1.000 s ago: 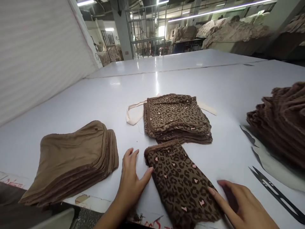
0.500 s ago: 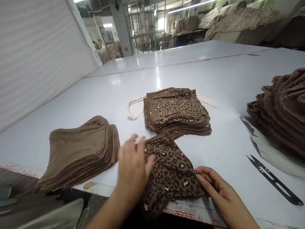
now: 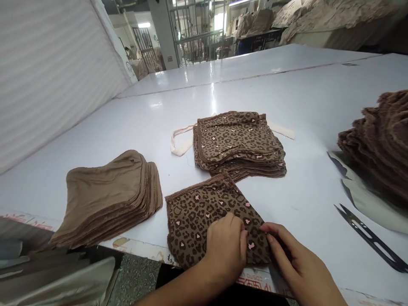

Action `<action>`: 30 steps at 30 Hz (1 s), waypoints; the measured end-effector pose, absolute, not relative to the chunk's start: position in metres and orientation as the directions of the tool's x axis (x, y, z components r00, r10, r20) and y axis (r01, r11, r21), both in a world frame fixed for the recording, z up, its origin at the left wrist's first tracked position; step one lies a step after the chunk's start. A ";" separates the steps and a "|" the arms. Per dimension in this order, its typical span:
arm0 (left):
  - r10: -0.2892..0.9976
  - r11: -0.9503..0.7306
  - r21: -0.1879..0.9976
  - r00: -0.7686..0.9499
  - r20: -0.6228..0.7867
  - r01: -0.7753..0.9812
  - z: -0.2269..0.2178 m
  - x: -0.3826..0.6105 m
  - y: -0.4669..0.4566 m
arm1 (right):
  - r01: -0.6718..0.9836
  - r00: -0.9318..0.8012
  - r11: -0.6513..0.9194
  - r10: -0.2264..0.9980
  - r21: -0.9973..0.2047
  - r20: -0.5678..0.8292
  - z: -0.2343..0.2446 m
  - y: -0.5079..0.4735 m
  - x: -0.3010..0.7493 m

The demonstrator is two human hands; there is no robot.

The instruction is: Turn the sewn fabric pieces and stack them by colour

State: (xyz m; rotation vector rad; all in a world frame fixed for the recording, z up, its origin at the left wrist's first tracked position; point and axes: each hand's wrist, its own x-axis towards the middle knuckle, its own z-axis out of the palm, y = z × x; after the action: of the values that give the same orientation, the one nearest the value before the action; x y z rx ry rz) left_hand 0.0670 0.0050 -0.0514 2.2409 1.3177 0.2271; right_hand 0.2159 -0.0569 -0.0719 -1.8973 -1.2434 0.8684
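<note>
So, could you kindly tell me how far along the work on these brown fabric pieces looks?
Done, seemingly: a neat plain brown fabric stack and a leopard-print fabric stack. In hand: one leopard-print piece, held by the left hand and right hand. Remaining, probably: the loose, fuzzy brown fabric heap at the right.

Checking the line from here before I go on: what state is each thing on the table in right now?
left hand: curled on the near part of the single piece
right hand: fingertips at that piece's right corner
leopard-print fabric piece: spread flat, apart from the stacks
leopard-print stack: neatly piled, untouched
plain brown stack: neatly piled, untouched
brown fabric pile: heaped, loose-edged
thread snips: lying on the table, untouched
</note>
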 end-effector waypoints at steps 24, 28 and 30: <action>0.807 -0.442 0.866 0.526 0.269 0.234 -0.075 0.055 0.001 | 0.612 0.210 -0.078 0.975 -0.787 0.067 -0.056 -0.051 0.196; 0.821 -0.461 0.855 0.480 0.308 0.239 -0.078 0.055 -0.003 | 0.566 0.262 -0.080 0.961 -0.820 0.087 -0.054 -0.053 0.193; 0.834 -0.451 0.860 0.456 0.311 0.238 -0.076 0.056 -0.004 | 0.522 0.315 -0.121 0.947 -0.844 0.059 -0.057 -0.054 0.191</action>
State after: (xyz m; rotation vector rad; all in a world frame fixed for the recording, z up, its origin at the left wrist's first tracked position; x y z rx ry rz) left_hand 0.0560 -0.0044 -0.0758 1.9334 0.8969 0.9786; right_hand 0.1907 -0.0539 -0.0568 -1.7693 -1.3207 0.6593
